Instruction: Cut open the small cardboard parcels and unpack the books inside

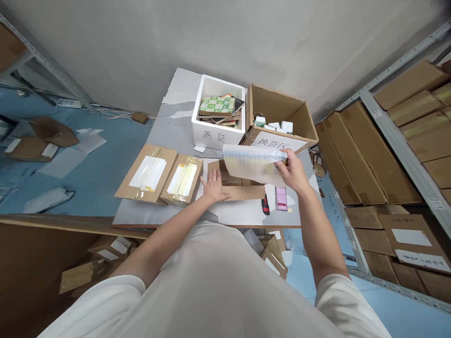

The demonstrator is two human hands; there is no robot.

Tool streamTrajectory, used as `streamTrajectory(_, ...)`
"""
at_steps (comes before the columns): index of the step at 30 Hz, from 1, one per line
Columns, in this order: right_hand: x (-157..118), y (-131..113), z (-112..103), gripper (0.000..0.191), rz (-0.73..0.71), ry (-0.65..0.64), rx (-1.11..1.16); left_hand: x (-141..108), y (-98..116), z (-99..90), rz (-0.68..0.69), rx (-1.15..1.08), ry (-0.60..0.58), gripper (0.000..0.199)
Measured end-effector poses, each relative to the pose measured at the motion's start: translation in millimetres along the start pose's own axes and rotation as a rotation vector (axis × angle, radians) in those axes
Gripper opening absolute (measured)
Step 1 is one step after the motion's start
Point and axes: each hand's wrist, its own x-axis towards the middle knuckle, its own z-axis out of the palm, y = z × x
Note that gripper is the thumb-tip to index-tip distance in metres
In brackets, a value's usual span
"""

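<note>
Above an open carton (243, 193), right hand (291, 171) raised, grip pinching a translucent packet (246, 163), left hand (213, 188) splayed on the carton

One left hand (213, 187) and one right hand (291, 170) share the center of the frame with one packet (251, 163) and one open box (244, 193); two taped boxes (148, 172) sit left of center, while one foam box (218, 135) and one carton (310, 124) stand at upper center, the books (216, 106) in the former and the white boxes (286, 126) in the latter too overlapped to count; one cutter (265, 205) and one pink pack (281, 198) lie just right of center on one table (243, 213); two sleeves (102, 300) show at lower left and lower right
</note>
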Motion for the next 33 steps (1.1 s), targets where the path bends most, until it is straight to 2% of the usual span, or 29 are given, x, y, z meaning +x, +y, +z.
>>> streamTrajectory(2, 1, -19, -31, 0.032, -0.073, 0.024, -0.022, 0, -3, -19.1, -0.049, -0.25, 0.066, 0.1)
streamTrajectory(4, -2, -40, -52, 0.039, -0.13, 0.023, -0.035, -9, -8, -47.9, -0.061, -0.509, 0.27, 0.079)
streamTrajectory(5, -5, -51, -56, 0.042, -0.161, -0.005, -0.034, -17, -9, -65.0, -0.025, -0.61, 0.398, 0.074)
streamTrajectory(6, -7, -61, -58, 0.044, -0.2, -0.055, -0.03, -27, -8, -82.6, 0.076, -0.672, 0.488, 0.075)
streamTrajectory(7, -9, -71, -55, 0.044, -0.244, -0.121, -0.025, -37, -5, -99.3, 0.236, -0.696, 0.484, 0.079)
streamTrajectory(8, -10, -79, -50, 0.044, -0.291, -0.194, -0.024, -48, 0, -113.6, 0.404, -0.691, 0.397, 0.084)
streamTrajectory(9, -11, -86, -43, 0.044, -0.335, -0.262, -0.024, -57, 6, -124.5, 0.539, -0.658, 0.249, 0.086)
streamTrajectory(10, -10, -91, -35, 0.043, -0.369, -0.314, -0.026, -65, 13, -131.1, 0.606, -0.629, 0.124, 0.08)
streamTrajectory(12, -8, -93, -19, 0.044, -0.399, -0.334, -0.019, -73, 24, -132.3, 0.598, -0.631, 0.013, 0.049)
streamTrajectory(14, -7, -84, -8, 0.047, -0.372, -0.216, 0.009, -69, 27, -122.5, 0.487, -0.736, 0.048, 0.036)
streamTrajectory(16, -10, -68, 1, 0.049, -0.278, 0.033, 0.068, -59, 22, -110.5, 0.351, -0.929, 0.129, 0.038)
streamTrajectory(18, -19, -51, 11, 0.046, -0.109, 0.343, 0.176, -47, 13, -102.3, 0.213, -1.163, 0.178, 0.045)
streamTrajectory(19, -24, -44, 18, 0.042, -0.011, 0.463, 0.247, -42, 8, -100.2, 0.145, -1.277, 0.186, 0.048)
streamTrajectory(20, -30, -39, 26, 0.038, 0.081, 0.525, 0.329, -37, 5, -99.1, 0.084, -1.377, 0.182, 0.051)
streamTrajectory(21, -36, -36, 36, 0.036, 0.156, 0.514, 0.416, -32, 1, -98.6, 0.036, -1.456, 0.167, 0.053)
streamTrajectory(22, -41, -35, 46, 0.035, 0.204, 0.434, 0.496, -28, -1, -98.4, 0.001, -1.515, 0.15, 0.055)
streamTrajectory(24, -50, -37, 65, 0.038, 0.219, 0.203, 0.592, -21, -2, -97.5, -0.033, -1.566, 0.119, 0.055)
streamTrajectory(25, -53, -39, 72, 0.041, 0.209, 0.157, 0.579, -18, -1, -96.6, -0.037, -1.564, 0.111, 0.053)
streamTrajectory(26, -57, -41, 78, 0.045, 0.207, 0.195, 0.521, -14, -1, -95.2, -0.035, -1.55, 0.114, 0.051)
streamTrajectory(29, -67, -47, 86, 0.052, 0.23, 0.574, 0.251, -3, 3, -91.1, -0.029, -1.477, 0.16, 0.047)
streamTrajectory(30, -71, -49, 87, 0.048, 0.216, 0.627, 0.211, 1, 4, -90.4, -0.034, -1.462, 0.175, 0.046)
streamTrajectory(31, -73, -50, 89, 0.041, 0.186, 0.598, 0.21, 4, 5, -90.3, -0.042, -1.457, 0.18, 0.046)
streamTrajectory(33, -76, -51, 95, 0.027, 0.116, 0.375, 0.257, 9, 7, -92.7, -0.068, -1.475, 0.154, 0.048)
